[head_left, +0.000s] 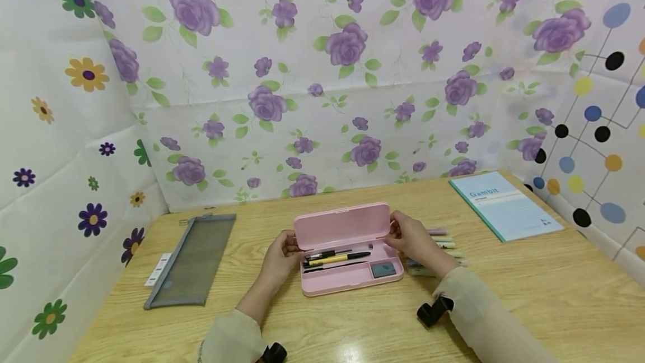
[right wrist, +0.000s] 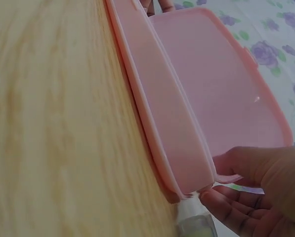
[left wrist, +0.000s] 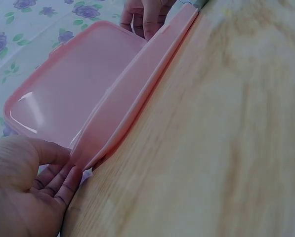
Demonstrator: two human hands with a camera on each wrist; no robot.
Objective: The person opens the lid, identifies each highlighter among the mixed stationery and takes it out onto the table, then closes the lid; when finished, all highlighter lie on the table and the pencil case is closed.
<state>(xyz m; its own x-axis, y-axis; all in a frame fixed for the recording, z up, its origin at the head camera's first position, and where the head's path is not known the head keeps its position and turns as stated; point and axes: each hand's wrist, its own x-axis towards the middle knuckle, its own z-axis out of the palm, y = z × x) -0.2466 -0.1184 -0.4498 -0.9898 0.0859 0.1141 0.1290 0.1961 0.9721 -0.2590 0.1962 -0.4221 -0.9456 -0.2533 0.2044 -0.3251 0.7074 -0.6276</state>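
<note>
A pink pencil case (head_left: 347, 229) stands on the table with its lid raised. Inside lie a yellow-and-black pen (head_left: 347, 259), a black pen (head_left: 326, 254), a thin black stick-like piece (head_left: 335, 266) and a dark grey eraser (head_left: 384, 270) in the small right compartment. My left hand (head_left: 278, 261) pinches the left end of the case; in the left wrist view its thumb lies on the rim, fingers outside. At the right end, by the hinge, my right hand (head_left: 414, 238) pinches the case, thumb inside, other fingers outside, as the right wrist view shows.
To the left lies a grey mesh zip pouch (head_left: 199, 265), partly over a white card-like strip (head_left: 158, 270). Several pastel pens (head_left: 443, 238) lie right of the case, partly behind the right arm. A light blue notebook (head_left: 506, 209) lies at the back right.
</note>
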